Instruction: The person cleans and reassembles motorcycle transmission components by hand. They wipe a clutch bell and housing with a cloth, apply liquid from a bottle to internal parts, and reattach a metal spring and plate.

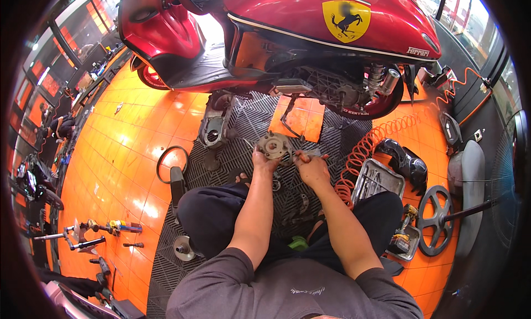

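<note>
In front of me, my left hand (265, 161) grips a round, dull metal scooter clutch (273, 147) from its lower left side. The clutch's face, with a hub in the middle and bolts around it, is turned up. My right hand (313, 168) is closed close to the clutch's right edge. A bit of greyish material shows by its fingers, too little to name. Small metal parts (303, 204) lie on the black ribbed mat (243, 120) beneath my hands. A long metal engine cover (215, 122) rests on the mat ahead, left of the clutch.
A red scooter (310, 26) stands across the far side. Right of me are a coiled red air hose (354, 167), a metal tool tray (380, 178), a cordless driver (408, 215), a dark wheel (436, 220) and a fan (514, 175). A black belt (160, 165) and scattered tools (88, 233) lie left.
</note>
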Demonstrator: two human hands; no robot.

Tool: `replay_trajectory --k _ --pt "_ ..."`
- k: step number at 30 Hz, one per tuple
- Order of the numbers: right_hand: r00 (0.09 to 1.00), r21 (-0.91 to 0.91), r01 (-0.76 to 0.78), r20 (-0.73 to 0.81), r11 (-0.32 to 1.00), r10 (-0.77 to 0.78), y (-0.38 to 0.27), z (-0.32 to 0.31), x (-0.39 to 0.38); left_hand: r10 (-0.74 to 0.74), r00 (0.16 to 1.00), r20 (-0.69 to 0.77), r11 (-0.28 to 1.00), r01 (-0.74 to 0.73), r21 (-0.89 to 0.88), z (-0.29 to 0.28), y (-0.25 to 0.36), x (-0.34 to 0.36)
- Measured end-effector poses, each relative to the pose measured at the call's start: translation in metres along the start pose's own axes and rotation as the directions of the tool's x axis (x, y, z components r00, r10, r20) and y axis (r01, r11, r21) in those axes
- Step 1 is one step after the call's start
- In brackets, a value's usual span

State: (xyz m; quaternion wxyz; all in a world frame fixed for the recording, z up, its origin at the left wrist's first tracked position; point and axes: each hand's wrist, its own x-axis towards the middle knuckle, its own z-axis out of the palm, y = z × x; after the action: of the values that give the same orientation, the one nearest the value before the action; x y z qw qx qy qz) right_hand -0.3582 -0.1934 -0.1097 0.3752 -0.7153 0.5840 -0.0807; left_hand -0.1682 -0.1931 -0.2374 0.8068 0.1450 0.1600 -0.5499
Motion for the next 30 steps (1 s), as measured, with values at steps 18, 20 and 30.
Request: replay_trajectory --k 18,20,30 --pt "1.000 0.010 0.011 -0.026 1.000 -0.010 0.013 0.030 0.033 0.013 0.998 -0.057 0.975 0.000 0.224 -0.010 -0.018 0.007" --pt "0.999 0.064 0.016 0.040 0.998 -0.018 0.010 0.032 0.033 0.016 0.999 0.036 0.938 -0.028 0.344 -0.012 -0.015 0.006" --pt "0.998 0.154 -0.001 0.068 0.988 -0.009 0.011 0.023 0.053 0.047 0.998 -0.046 0.933 -0.027 0.360 0.007 -0.035 -0.017"
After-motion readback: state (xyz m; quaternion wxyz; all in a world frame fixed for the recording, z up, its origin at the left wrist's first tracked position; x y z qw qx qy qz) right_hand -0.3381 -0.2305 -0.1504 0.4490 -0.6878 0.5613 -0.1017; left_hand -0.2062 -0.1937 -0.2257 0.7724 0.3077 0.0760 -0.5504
